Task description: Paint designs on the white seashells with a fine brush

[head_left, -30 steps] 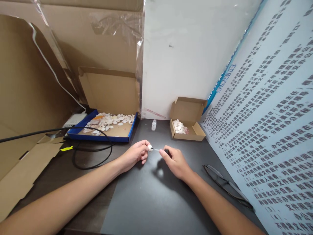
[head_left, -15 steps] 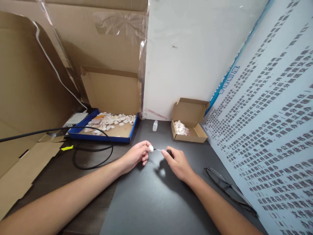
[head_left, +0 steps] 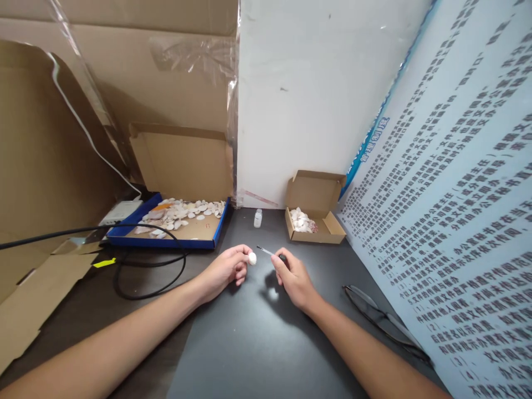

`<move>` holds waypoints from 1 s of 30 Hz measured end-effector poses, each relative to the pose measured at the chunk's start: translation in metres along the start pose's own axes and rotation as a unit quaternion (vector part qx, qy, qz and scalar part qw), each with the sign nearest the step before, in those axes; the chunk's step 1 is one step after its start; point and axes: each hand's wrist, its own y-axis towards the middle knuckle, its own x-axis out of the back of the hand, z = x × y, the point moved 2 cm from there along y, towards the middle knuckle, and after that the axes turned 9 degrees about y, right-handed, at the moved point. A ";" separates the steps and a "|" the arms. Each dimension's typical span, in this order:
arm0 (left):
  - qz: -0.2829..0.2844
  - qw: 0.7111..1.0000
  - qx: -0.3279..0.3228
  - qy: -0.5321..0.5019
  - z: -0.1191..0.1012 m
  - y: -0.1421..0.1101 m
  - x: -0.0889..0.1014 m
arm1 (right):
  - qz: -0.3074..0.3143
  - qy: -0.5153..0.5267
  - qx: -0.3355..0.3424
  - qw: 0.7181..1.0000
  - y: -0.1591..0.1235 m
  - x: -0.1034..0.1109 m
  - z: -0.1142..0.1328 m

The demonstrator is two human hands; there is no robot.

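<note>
Between thumb and forefinger my left hand [head_left: 233, 266] pinches a small white ribbed seashell [head_left: 252, 259]. My right hand [head_left: 293, 276] is closed on the black cap of a small brush [head_left: 266, 251], whose pale stem and dark tip point up and left, a short gap from the shell. Behind both hands a small glass bottle [head_left: 258, 220] stands uncapped on the dark mat, with clear or whitish contents.
Back left, a blue-edged box [head_left: 166, 243] holds many shells. A smaller cardboard box [head_left: 318, 238] with shells stands back right. Glasses [head_left: 386, 324] lie on the right by the printed sheet [head_left: 449, 210]. A black cable [head_left: 145, 295] loops on the left.
The brush tip was at the shell and is now apart from it, tilted upward. The shell has turned in my left fingers, showing its ribbed outer side. The view shifted slightly.
</note>
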 end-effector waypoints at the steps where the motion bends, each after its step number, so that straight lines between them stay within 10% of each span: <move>1: -0.001 1.000 0.002 -0.001 0.000 0.000 0.000 | 0.004 0.015 -0.006 1.000 0.001 -0.001 -0.002; 30: 0.038 0.998 -0.030 0.045 -0.002 -0.001 0.000 | 0.011 -0.084 -0.004 0.996 -0.002 0.011 -0.003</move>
